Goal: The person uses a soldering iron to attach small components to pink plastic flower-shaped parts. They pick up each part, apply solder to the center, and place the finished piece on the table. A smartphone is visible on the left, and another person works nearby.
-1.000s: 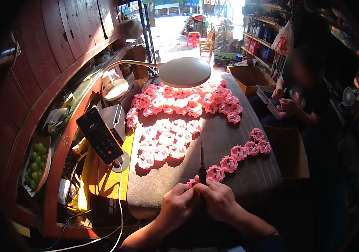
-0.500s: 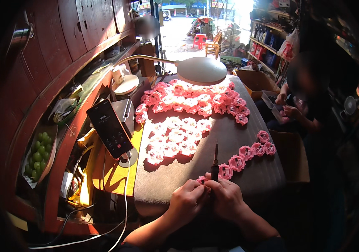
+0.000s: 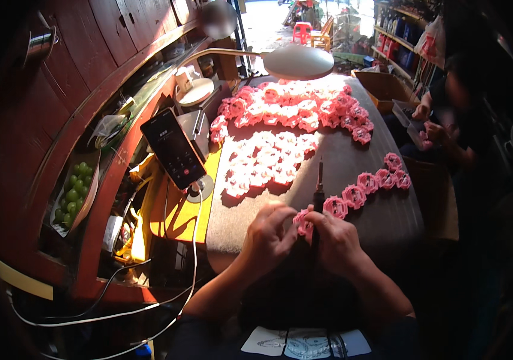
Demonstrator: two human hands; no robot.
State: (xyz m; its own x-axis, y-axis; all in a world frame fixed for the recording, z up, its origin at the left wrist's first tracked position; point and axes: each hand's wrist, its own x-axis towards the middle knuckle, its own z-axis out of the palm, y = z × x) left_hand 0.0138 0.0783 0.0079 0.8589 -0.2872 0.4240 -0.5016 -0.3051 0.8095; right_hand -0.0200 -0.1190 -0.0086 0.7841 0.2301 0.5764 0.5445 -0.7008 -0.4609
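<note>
Near the close edge of the counter (image 3: 382, 228), the left hand (image 3: 271, 234) and the right hand (image 3: 335, 237) meet over a single pink piece (image 3: 304, 223); the left grip appears to pinch it between thumb and fingers, though the exact contact is partly hidden; the right grip is closed around a dark-handled tool (image 3: 320, 186), its thin metal tip pointing up and away from the piece, so no tip contact is being made.

Just beyond the right hand, a row of pink pieces (image 3: 354, 196), about half a dozen, runs toward the right edge, with dark parts visible at their centres; a sunlit group of pink pieces (image 3: 265, 159) lies mid-counter, in loose lines; farther off, a thick heap of pink pieces (image 3: 289, 108) spreads below the round lamp head (image 3: 298, 62).

As to progress, I judge the work to be well under way, one piece in hand among many; the row could be the batch waiting and the larger groups the finished share, or the reverse; solder or joints are too small to make out, so I cannot tell how many are done; the held piece itself seems unfinished.
</note>
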